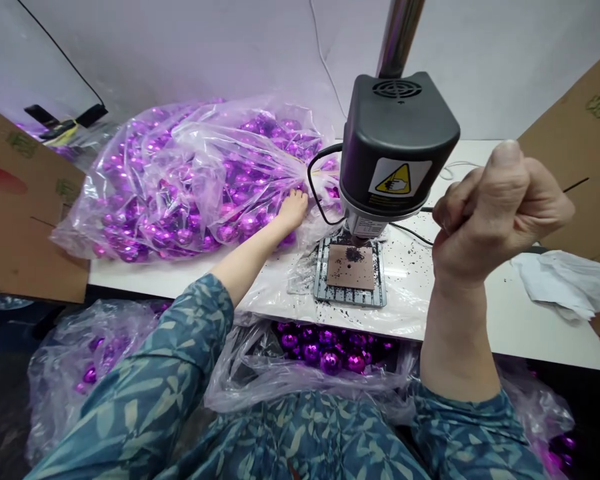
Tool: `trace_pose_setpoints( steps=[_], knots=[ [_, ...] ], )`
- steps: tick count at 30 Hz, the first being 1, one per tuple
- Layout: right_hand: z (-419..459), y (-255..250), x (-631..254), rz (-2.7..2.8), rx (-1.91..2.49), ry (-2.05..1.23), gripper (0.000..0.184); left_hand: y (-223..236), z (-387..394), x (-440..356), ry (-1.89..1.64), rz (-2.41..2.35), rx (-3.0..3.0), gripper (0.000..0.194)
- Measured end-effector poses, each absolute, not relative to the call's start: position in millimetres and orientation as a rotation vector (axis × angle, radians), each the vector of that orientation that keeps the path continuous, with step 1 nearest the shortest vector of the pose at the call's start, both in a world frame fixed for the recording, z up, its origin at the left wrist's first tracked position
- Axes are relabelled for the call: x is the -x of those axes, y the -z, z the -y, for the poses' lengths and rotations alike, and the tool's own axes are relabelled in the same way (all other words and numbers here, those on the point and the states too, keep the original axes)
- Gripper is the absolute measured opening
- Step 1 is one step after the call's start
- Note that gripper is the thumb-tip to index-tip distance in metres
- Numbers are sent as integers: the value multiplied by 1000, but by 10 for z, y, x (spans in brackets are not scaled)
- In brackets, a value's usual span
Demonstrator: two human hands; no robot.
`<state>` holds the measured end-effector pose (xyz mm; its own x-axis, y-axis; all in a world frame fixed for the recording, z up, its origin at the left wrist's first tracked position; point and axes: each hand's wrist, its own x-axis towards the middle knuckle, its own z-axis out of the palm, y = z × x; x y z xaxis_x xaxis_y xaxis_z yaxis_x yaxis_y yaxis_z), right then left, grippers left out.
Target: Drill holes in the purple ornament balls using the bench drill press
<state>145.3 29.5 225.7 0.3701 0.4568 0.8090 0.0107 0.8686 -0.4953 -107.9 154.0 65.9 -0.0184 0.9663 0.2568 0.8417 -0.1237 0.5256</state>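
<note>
My left hand (pixel 294 209) reaches to the gathered neck of a big clear plastic bag (pixel 195 143) full of shiny purple faceted balls (pixel 250 220). Its fingers are curled down against the bag, and what lies under them is hidden. Raised at the right, my right hand (pixel 500 207) makes a fist, thumb on top, around what looks like the lever of the bench press; only a short dark stub (pixel 427 209) shows beside the fist. Between my hands stands the black press head (pixel 397 143) over a brown square plate (pixel 337 273) on a grooved metal base (pixel 380 300).
Black flecks lie on the plate and the white table (pixel 410 267). Below the table edge, an open plastic bag (pixel 240 387) holds more purple balls. Cardboard boxes stand left (pixel 25 220) and right (pixel 555 153). White tissue (pixel 565 283) lies at the right.
</note>
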Motion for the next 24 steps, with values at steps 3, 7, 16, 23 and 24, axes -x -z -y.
trace_pose_setpoints(
  steps=[3,7,16,23,24],
  knots=[
    [-296,-2241,-1447,1153,433,-290,55,-590,-1718,1047,-813,-1954,-2032,22],
    [-285,-2220,-1433,1147,392,-278,54,-577,-1675,1054,-876,-1951,-2049,29],
    [-248,-2196,-1411,1141,401,-261,54,-879,-446,1188,-1194,-1274,-1436,41],
    [-196,-2209,-1410,1150,449,-277,52,-657,-139,840,-1102,-959,-1014,48],
    [-187,-2207,-1412,1159,474,-272,51,-620,-131,782,-1102,-963,-1028,51]
  ],
)
